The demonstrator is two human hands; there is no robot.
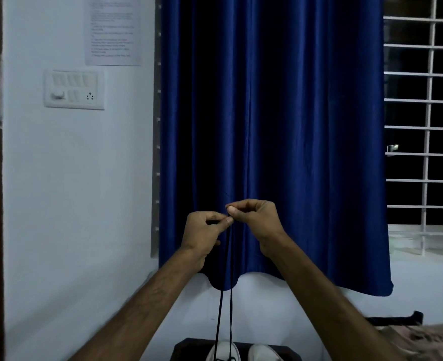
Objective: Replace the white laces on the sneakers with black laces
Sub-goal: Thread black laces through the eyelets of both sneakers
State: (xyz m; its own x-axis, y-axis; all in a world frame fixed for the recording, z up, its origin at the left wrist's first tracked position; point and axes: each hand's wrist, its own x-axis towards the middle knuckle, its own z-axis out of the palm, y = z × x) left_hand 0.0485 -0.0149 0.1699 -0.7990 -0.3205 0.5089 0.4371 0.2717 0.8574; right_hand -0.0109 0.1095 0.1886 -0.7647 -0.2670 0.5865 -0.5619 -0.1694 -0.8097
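From the head camera, both hands are raised side by side, their fingertips meeting in front of a deep blue pleated fabric curtain [280, 113]. The left hand [204, 231] has its fingers curled, thumb and forefinger pinched on the thin black shoelace [231, 308]. The right hand [255, 218], just beside it and slightly higher, is curled the same way and pinches the lace between thumb tip and forefinger. From that shared pinch two strands of the lace hang straight down between the forearms, close together and taut, to the white low-top sneaker [223, 351] directly below the hands, where they enter its eyelets. A second white sneaker [263, 353] sits just right of the first, beneath the right forearm; both rest on a dark flat surface [184, 347] that the frame cuts off.

Up and left of the left hand, a white switchboard [74, 89] is set in the pale wall, with a printed paper sheet [113, 29] above it. Right of the right hand is a white window grille [423, 126], and below that forearm lies a pinkish crumpled cloth [423, 340].
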